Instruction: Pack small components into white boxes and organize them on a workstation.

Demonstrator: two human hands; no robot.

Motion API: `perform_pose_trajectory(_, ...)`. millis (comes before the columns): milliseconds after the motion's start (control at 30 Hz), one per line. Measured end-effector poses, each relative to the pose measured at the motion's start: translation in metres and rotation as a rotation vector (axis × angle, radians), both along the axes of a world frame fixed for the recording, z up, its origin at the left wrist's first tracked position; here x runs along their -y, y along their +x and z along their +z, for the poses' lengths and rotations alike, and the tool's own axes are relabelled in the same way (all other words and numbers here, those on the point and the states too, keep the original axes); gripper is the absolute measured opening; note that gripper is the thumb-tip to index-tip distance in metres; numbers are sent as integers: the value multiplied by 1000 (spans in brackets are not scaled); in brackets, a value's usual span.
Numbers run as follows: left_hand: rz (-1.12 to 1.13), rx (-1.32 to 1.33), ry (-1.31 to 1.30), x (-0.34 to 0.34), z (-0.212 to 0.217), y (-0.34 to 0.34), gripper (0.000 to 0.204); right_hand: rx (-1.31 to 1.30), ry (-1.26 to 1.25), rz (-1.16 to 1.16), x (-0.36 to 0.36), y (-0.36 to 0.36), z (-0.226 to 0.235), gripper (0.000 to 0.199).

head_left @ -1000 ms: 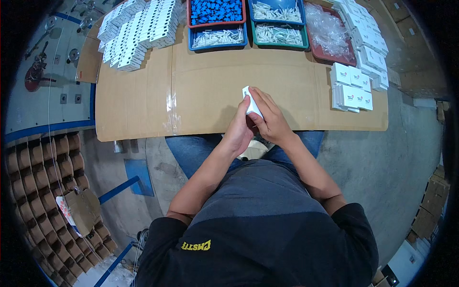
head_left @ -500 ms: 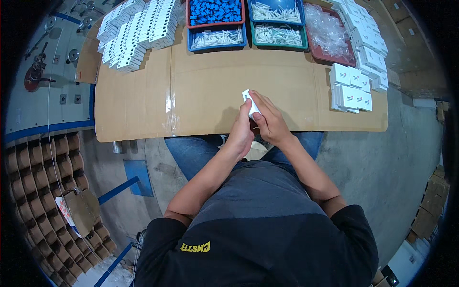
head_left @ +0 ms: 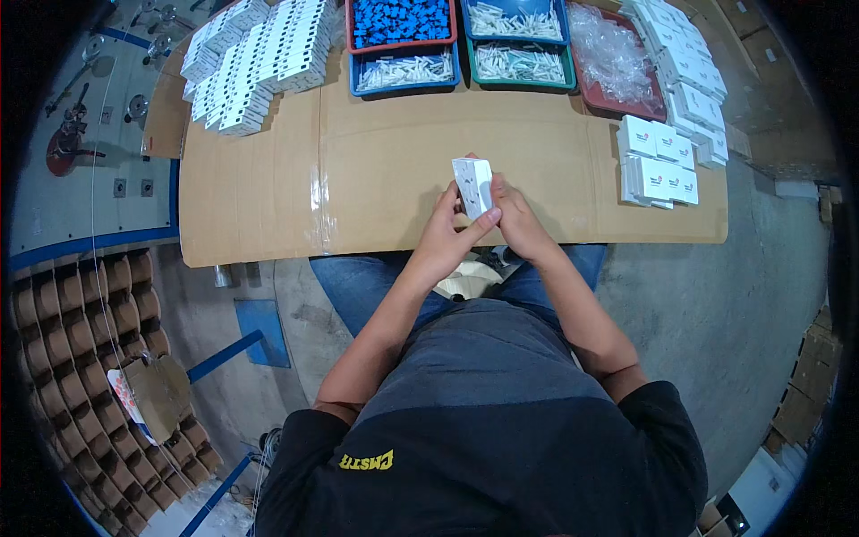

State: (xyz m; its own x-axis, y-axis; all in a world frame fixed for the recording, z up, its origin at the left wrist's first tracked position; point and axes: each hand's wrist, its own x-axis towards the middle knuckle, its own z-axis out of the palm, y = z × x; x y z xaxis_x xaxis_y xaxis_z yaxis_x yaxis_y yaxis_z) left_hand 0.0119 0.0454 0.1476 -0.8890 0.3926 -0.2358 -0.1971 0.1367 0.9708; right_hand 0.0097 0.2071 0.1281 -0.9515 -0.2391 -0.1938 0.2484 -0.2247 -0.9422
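Both hands have barely shifted over the last second: they hold the small white box (head_left: 473,186) above the near edge of the table (head_left: 268,206), but it now stands a little more upright, its broad face turned toward the camera. The left hand (head_left: 445,234) grips it from the left and below, thumb laid across its lower part, while the right hand (head_left: 516,217) closes on its right side, fingers behind. That small turn suggests the box is being closed or checked rather than set down.

Outward from the hands, the cardboard-covered table is bare in the middle. Finished-looking white boxes (head_left: 658,161) sit stacked at the right edge, and more white packs (head_left: 255,58) crowd the far left corner. Along the far edge stand trays: blue parts (head_left: 400,20), white parts (head_left: 407,70), and a red tray of clear bags (head_left: 613,58).
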Motion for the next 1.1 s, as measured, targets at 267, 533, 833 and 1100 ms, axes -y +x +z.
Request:
perform_pose_trajectory(267, 106, 174, 264, 26, -9, 4, 102, 129, -43, 248, -26, -6, 29, 70)
perform_pose_trajectory(533, -11, 73, 186, 24, 4, 8, 94, 80, -106, 347, -31, -15, 25, 77)
perform_pose_trajectory(833, -28, 73, 184, 17, -15, 22, 85, 160, -161, 444, -37, -14, 17, 83)
perform_pose_trajectory(1100, -75, 61, 86, 13, -18, 25, 84, 88, 59, 503, -39, -13, 13, 81)
